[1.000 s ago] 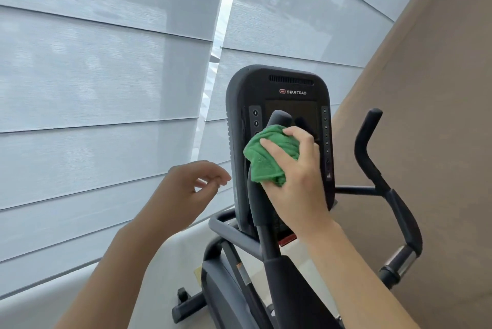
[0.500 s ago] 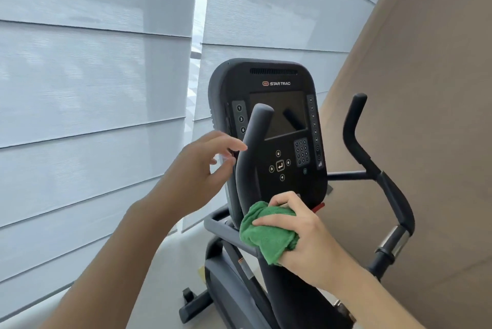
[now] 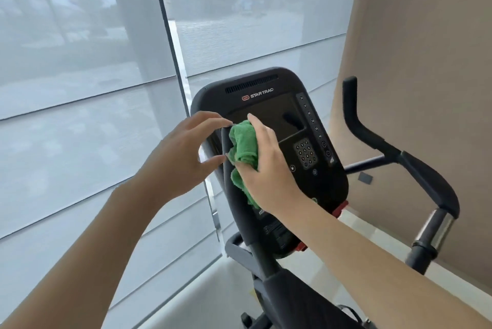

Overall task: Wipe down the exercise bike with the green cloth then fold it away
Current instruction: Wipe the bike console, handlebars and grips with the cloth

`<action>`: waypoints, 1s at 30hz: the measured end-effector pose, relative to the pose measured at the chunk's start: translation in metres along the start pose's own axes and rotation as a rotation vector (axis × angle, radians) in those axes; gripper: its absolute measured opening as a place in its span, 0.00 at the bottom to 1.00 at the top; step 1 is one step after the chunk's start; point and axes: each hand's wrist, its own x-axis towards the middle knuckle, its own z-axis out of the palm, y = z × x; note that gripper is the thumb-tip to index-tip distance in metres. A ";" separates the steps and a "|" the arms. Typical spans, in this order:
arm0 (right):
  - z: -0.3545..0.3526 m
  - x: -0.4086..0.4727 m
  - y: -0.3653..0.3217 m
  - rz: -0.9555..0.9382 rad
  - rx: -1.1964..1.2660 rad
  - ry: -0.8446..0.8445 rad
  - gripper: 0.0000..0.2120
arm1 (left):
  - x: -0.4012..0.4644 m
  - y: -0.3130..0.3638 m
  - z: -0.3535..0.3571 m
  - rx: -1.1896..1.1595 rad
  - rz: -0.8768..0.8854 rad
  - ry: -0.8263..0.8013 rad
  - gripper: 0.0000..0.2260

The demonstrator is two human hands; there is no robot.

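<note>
Exercise bike (image 3: 269,121), blk console. R hand (image 3: 269,166) grips green cloth (image 3: 243,147) on L handlebar (image 3: 237,211); L hand (image 3: 181,158) fingers spread beside it. Window blinds (image 3: 80,89) behind.

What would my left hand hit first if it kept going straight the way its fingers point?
Most likely the left handlebar of the bike, right at the fingertips of the left hand, with the green cloth wrapped on it just beyond. Depth is hard to judge.

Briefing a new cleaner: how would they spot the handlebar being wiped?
Find the black Star Trac console. Just in front of its left edge rises a black padded upright handlebar. Unlike the bare right handlebar, the right hand presses a crumpled green cloth against it.
</note>
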 end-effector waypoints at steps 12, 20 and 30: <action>0.003 0.028 0.013 0.187 0.349 -0.016 0.20 | 0.021 0.007 -0.012 -0.032 -0.035 0.010 0.17; 0.017 -0.031 0.037 0.155 0.137 -0.077 0.18 | 0.028 0.016 -0.005 0.109 -0.031 0.037 0.12; -0.031 -0.081 0.049 0.354 0.143 -0.504 0.09 | 0.015 0.019 0.005 0.114 -0.057 0.057 0.19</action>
